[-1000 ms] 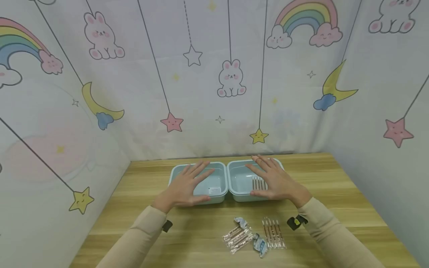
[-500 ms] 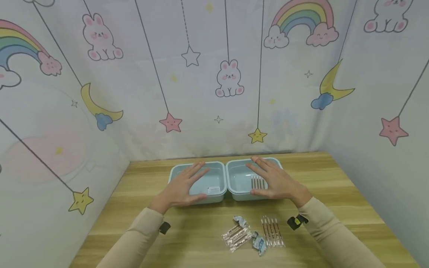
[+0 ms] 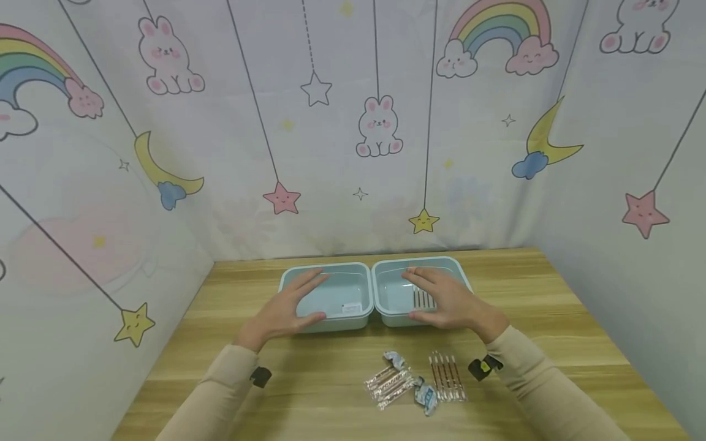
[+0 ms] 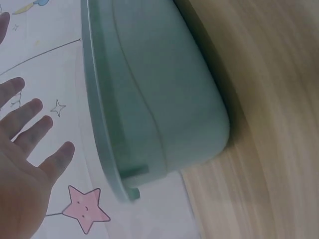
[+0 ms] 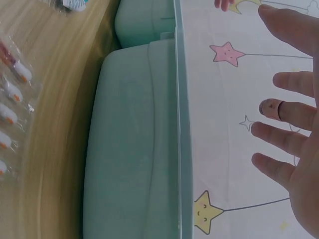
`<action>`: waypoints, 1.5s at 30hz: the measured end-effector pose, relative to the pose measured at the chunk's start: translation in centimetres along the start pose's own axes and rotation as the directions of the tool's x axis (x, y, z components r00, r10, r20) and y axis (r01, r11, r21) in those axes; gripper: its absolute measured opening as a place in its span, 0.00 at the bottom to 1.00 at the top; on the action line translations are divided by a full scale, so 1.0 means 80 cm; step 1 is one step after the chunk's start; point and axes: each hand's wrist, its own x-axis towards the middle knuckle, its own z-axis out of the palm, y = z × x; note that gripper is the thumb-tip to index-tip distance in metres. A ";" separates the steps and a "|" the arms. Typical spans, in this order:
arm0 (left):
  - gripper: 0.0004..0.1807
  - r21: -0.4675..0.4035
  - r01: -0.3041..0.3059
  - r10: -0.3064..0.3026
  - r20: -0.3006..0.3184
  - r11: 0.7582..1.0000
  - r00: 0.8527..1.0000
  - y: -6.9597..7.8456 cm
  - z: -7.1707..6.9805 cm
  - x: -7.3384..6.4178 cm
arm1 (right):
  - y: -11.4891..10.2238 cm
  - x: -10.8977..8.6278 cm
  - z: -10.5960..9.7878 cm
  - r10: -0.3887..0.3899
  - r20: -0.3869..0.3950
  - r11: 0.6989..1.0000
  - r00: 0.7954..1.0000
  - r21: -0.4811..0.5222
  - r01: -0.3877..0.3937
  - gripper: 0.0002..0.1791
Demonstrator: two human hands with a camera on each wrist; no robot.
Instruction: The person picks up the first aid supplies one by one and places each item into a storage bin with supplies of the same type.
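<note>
My left hand (image 3: 279,313) hovers by the near left corner of the left light-blue bin (image 3: 331,324), fingers spread and nothing in them. In the left wrist view this hand (image 4: 22,154) stands apart from the bin wall (image 4: 174,89). Over the right light-blue bin (image 3: 394,320), my right hand (image 3: 453,301) is held with fingers extended, likewise holding nothing; it hides part of the bin. The right wrist view has its fingers (image 5: 279,137) beyond the bin's rim. Inside the right bin lie several swab-like sticks (image 3: 423,298); a white label (image 3: 350,307) shows in the left one.
In front of the bins lie a clear pack of cotton swabs (image 3: 448,376), several clear-wrapped brownish sticks (image 3: 390,387) and two small blue-and-white wrapped pieces, one nearer (image 3: 426,395) and one farther (image 3: 394,360). A patterned curtain (image 3: 331,226) rises behind the wooden table (image 3: 309,380).
My left hand has drawn back to the left, showing more of the left bin. The right hand has dipped slightly. Bins and small packets stay put.
</note>
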 end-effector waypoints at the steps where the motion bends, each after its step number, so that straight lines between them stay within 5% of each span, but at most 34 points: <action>1: 0.41 -0.008 0.007 -0.007 -0.002 1.000 1.000 -0.002 0.000 -0.001 | -0.001 0.000 0.001 -0.002 -0.008 1.000 1.000 -0.003 0.002 0.42; 17: 0.33 -0.152 0.078 -0.102 -0.152 0.985 0.983 -0.024 0.002 -0.026 | -0.013 0.000 0.014 -0.167 -0.116 0.972 0.979 0.148 0.184 0.31; 28: 0.32 -0.240 0.159 -0.210 -0.204 0.958 0.956 -0.041 0.005 -0.047 | -0.027 -0.003 0.022 -0.149 -0.080 0.963 0.986 0.214 0.163 0.30; 38: 0.34 -0.275 0.240 -0.312 -0.256 0.931 0.915 -0.060 0.013 -0.062 | -0.034 -0.008 0.036 -0.149 -0.080 0.955 0.986 0.248 0.165 0.30; 45: 0.34 -0.259 0.223 -0.289 -0.254 0.940 0.923 -0.073 0.020 -0.077 | -0.040 -0.014 0.041 -0.134 -0.067 0.950 0.989 0.277 0.148 0.29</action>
